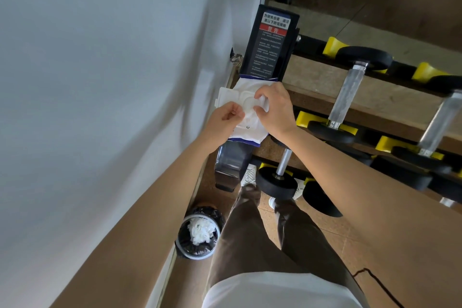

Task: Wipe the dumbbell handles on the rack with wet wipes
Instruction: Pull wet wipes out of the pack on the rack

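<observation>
A white pack of wet wipes (246, 132) lies on top of the black rack end post (268, 45), its plastic lid (226, 96) flipped open toward the wall. My left hand (223, 120) holds the pack at its near left side, fingers curled on it. My right hand (275, 107) pinches a white wipe (262, 100) at the pack's opening. Dumbbells with silver handles (346, 97) and black heads lie on the rack (317, 97) to the right, on yellow cradles. A lower dumbbell (277, 182) sits below my right forearm.
A white wall (100, 82) runs along the left. A small bin (198, 232) with a black liner and used white wipes stands on the floor by the wall, left of my legs. More dumbbells fill the lower tier (405, 172) at right.
</observation>
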Demonstrator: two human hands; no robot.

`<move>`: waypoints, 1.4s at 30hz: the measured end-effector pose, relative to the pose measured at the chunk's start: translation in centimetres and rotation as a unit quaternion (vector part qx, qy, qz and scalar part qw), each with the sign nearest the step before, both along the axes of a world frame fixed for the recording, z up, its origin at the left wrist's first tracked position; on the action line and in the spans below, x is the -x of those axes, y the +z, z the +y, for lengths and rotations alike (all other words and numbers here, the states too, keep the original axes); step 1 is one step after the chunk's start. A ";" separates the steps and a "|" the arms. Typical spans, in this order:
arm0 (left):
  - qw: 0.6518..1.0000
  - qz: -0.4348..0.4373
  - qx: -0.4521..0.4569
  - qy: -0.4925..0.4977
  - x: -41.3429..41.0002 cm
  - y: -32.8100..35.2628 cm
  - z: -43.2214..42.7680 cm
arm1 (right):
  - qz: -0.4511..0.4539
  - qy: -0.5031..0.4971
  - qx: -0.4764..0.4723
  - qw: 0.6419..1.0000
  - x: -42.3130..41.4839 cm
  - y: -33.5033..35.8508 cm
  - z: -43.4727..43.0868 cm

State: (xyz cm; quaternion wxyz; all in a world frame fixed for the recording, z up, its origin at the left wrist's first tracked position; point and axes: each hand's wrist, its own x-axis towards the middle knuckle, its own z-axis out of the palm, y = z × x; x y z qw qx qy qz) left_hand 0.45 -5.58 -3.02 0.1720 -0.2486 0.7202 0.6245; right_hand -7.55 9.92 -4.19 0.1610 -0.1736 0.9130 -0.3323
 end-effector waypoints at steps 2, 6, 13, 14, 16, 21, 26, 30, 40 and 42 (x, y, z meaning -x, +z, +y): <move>0.999 0.004 -0.032 0.042 -0.5 0.3 -0.1 | -0.005 -0.005 0.001 1.000 0.1 0.2 -0.2; 0.991 0.010 -0.069 0.116 -0.7 0.6 0.1 | -0.002 0.001 0.006 1.000 0.2 0.1 -0.3; 0.988 0.020 0.154 -0.018 1.2 0.3 0.3 | 0.009 0.006 0.012 1.000 0.2 -0.4 -0.2; 0.985 0.026 0.170 -0.012 1.4 0.5 0.4 | 0.009 0.013 0.003 1.000 0.2 -0.4 -0.1; 0.981 0.012 0.196 -0.008 1.4 0.6 0.3 | 0.000 0.023 -0.022 0.999 0.4 -0.3 -0.1; 0.988 -0.046 0.142 0.042 0.9 0.1 0.4 | 0.006 0.026 -0.049 0.998 0.1 0.0 -0.3; 0.968 -0.036 0.247 0.003 1.9 0.7 1.4 | 0.017 0.021 -0.017 0.999 -0.2 0.0 0.1; 0.986 -0.014 0.162 0.021 0.5 0.4 1.0 | 0.004 -0.003 0.001 1.000 0.0 -0.1 0.6; 0.963 0.003 -0.074 0.259 -2.3 0.2 1.7 | 0.007 -0.027 0.004 1.000 -0.7 -0.5 -0.5; 0.970 -0.009 -0.047 0.238 -2.1 0.4 1.7 | 0.003 -0.032 -0.015 0.999 -0.7 -0.5 -0.6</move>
